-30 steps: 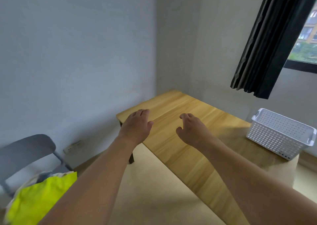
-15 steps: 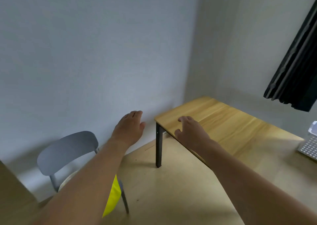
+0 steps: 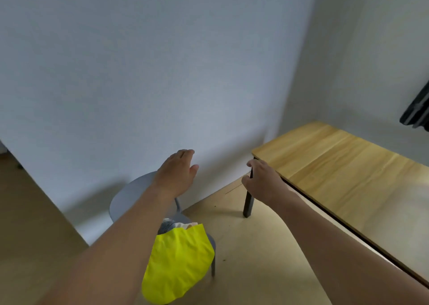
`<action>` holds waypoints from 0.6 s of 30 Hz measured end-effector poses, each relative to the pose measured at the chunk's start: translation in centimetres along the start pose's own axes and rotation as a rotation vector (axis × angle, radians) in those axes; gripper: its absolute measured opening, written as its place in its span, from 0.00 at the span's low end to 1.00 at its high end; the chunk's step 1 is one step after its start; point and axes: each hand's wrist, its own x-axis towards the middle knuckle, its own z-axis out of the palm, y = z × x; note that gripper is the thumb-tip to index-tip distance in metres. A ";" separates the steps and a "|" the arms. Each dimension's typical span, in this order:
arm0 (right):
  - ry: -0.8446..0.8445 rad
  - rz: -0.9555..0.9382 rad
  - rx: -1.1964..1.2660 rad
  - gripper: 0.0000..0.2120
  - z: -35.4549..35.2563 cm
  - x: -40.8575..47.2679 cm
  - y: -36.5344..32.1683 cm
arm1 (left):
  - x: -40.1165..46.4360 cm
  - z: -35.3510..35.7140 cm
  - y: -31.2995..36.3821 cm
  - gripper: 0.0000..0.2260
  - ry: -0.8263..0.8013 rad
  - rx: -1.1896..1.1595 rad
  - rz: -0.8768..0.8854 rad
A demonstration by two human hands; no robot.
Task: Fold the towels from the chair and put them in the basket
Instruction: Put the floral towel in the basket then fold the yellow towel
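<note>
The view has been swung from the table (image 3: 336,165) toward the chair (image 3: 130,195), where the towels (image 3: 178,260) lie heaped, nothing yet picked up, both hands, left (image 3: 177,173) and right (image 3: 263,180), held empty and relaxed above it.

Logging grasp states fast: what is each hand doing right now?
Left hand: open, fingers relaxed, holding nothing, raised in front of the grey chair.
Right hand: open, fingers loosely curled, holding nothing.
</note>
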 end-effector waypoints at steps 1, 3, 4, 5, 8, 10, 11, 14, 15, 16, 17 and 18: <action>-0.016 0.009 0.014 0.23 1.2 0.5 -1.0 | 0.2 0.0 -1.7 0.21 -0.021 -0.002 0.003; -0.049 0.023 0.012 0.23 3.7 1.9 -3.2 | 0.7 0.2 -5.4 0.21 -0.045 -0.013 0.006; -0.058 0.034 0.008 0.23 4.8 2.6 -4.3 | 1.1 0.3 -7.3 0.22 -0.056 -0.023 0.001; -0.060 0.047 0.006 0.23 6.0 3.5 -5.4 | 1.7 0.4 -9.3 0.22 -0.072 -0.037 -0.008; -0.060 0.083 0.004 0.23 9.3 5.4 -8.8 | 3.3 1.1 -15.1 0.21 -0.132 -0.054 -0.033; -0.094 0.109 0.011 0.24 11.0 6.3 -10.6 | 4.1 1.5 -18.0 0.21 -0.185 -0.064 -0.058; -0.114 0.123 0.015 0.24 11.6 6.7 -11.3 | 4.4 1.6 -19.0 0.21 -0.219 -0.070 -0.064; -0.149 0.153 -0.004 0.25 12.9 8.2 -12.6 | 5.6 1.5 -20.9 0.21 -0.301 -0.062 -0.044; -0.152 0.157 -0.010 0.25 13.4 8.8 -13.0 | 6.0 1.5 -21.4 0.21 -0.312 -0.059 -0.038; -0.156 0.156 -0.013 0.24 14.0 9.5 -13.3 | 6.3 1.6 -22.0 0.21 -0.316 -0.060 -0.041; -0.164 0.153 -0.009 0.24 14.7 10.1 -13.5 | 6.6 1.8 -22.6 0.21 -0.317 -0.067 -0.049; -0.172 0.155 0.000 0.24 15.7 10.7 -13.6 | 6.9 2.3 -23.2 0.22 -0.323 -0.079 -0.058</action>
